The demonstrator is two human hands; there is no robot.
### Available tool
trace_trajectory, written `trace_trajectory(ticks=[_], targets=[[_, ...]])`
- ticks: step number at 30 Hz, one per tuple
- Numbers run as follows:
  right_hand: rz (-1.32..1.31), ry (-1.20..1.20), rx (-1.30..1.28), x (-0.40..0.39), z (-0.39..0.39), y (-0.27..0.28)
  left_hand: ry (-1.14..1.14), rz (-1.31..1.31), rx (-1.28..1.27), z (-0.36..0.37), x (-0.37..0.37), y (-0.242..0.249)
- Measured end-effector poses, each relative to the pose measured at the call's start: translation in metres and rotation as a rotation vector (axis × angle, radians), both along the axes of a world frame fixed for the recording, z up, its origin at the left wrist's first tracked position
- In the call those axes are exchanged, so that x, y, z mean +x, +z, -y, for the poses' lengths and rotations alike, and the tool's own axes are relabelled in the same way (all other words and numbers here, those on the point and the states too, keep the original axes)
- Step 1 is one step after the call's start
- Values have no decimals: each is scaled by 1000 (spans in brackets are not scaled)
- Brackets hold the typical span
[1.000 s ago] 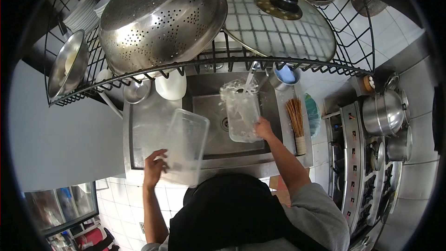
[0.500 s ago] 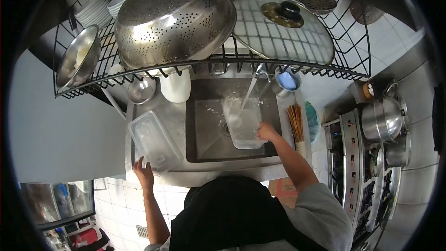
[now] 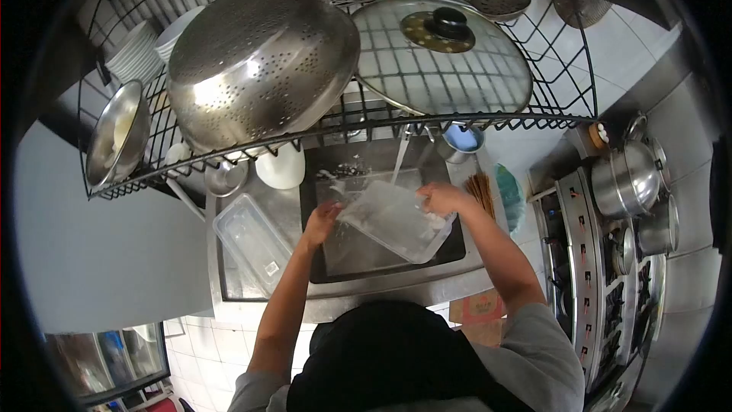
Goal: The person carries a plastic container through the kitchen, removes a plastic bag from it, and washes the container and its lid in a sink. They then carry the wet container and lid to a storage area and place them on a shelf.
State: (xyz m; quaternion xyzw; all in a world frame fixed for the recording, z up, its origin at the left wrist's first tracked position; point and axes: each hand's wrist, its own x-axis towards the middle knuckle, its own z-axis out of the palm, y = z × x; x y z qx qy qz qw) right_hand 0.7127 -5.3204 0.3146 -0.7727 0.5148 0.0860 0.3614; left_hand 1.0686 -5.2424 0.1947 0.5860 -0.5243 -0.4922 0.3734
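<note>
A translucent rectangular plastic container (image 3: pixel 389 217) is held tilted over the steel sink (image 3: pixel 343 263). My right hand (image 3: pixel 446 198) grips its upper right side, fingers closed over the rim. At the opposite corner, my left hand (image 3: pixel 323 221) pinches the left edge. A whitish clump shows in the container below my right hand; I cannot make out what it is. Water runs from the faucet (image 3: pixel 404 133) in a stream just behind the container. On the counter left of my left forearm lies another clear rectangular plastic piece (image 3: pixel 248 233), a lid or shallow tub.
A black wire rack (image 3: pixel 335 131) overhangs the sink, bearing a large steel colander (image 3: pixel 259 61) and a glass lid (image 3: pixel 442 61). A small steel bowl (image 3: pixel 226 179) and a white jug (image 3: pixel 280 168) stand left. Right are a metal cup (image 3: pixel 460 154), a stick brush (image 3: pixel 479 189) and a stove (image 3: pixel 576 259).
My left hand has moved from the clear piece on the counter to the container's left edge. The container has been raised and turned by my right hand. The camera view has shifted slightly.
</note>
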Motion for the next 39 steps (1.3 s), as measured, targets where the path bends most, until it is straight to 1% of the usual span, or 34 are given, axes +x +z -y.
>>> trace_trajectory(ticks=[1,2,4,5,7,8,9,10,11,12,13,14,16,17,18,19,20,21,22,23,24,25,26,27,28,30,31,32,33,34,36,37,39], targets=[[-53,89,-128,-5,4,6,-162,10,-10,20,-1,-26],[-55,68,-127,-11,6,13,-182,9,-9,31,-11,-16],[39,206,-293,-24,6,26,-295,107,235,43,-43,27],[35,186,-287,-28,4,35,-316,106,239,47,-55,43],[112,61,-175,-37,-1,48,-392,-39,264,56,-75,58],[102,43,-166,-48,-1,34,-410,-47,273,72,-72,40],[217,-107,-166,-61,0,10,-536,-289,231,94,-59,7],[335,-255,-171,-71,-1,-5,-653,-530,186,110,-54,-13],[332,-266,-167,-69,-8,-11,-661,-533,194,115,-62,1],[308,-313,-502,-58,-20,-19,-486,-112,107,114,-69,29],[279,-353,-834,-43,-33,-27,-297,306,20,110,-71,45],[320,-372,-784,-27,-46,-30,-296,311,31,104,-65,46],[528,-387,-544,15,-72,-44,-147,351,-232,88,-46,47],[540,-346,-467,33,-81,-57,-150,360,-226,77,-37,51],[551,-305,-394,48,-85,-73,-131,70,-136,62,-29,56],[557,-309,-390,60,-83,-91,-108,-219,-46,45,-23,60],[450,-335,-349,71,-78,-108,-109,-213,-45,27,-20,64],[343,-359,-309,79,-73,-116,-85,-338,31,6,-18,67],[349,-360,-311,85,-64,-113,-61,-461,107,-12,-17,70],[216,-390,-282,90,-53,-106,-63,-455,105,-31,-23,72],[82,-421,-252,94,-47,-100,27,-472,109,-50,-37,74],[85,-428,-254,98,-47,-95,115,-490,113,-63,-48,76],[127,-236,-261,101,-46,-89,109,-490,111,-71,-55,80],[167,-38,-267,101,-43,-88,156,-507,76,-77,-61,85],[164,-33,-272,98,-42,-88,209,-526,40,-81,-63,87],[443,61,-109,92,-39,-90,255,-536,33,-86,-58,82],[441,65,-114,93,-37,-100,291,-542,31,-87,-57,81],[318,-114,-254,96,-37,-110,289,-544,28,-90,-59,79],[193,-293,-393,99,-36,-110,273,-482,-3,-91,-64,79],[196,-296,-398,102,-34,-109,257,-418,-34,-92,-67,79],[432,-82,-317,108,-34,-110,284,-431,-28,-93,-69,83],[437,-89,-321,105,-29,-110,318,-451,-22,-94,-69,87],[109,-91,-464,98,-18,-103,300,-490,-55,-97,-70,92]])
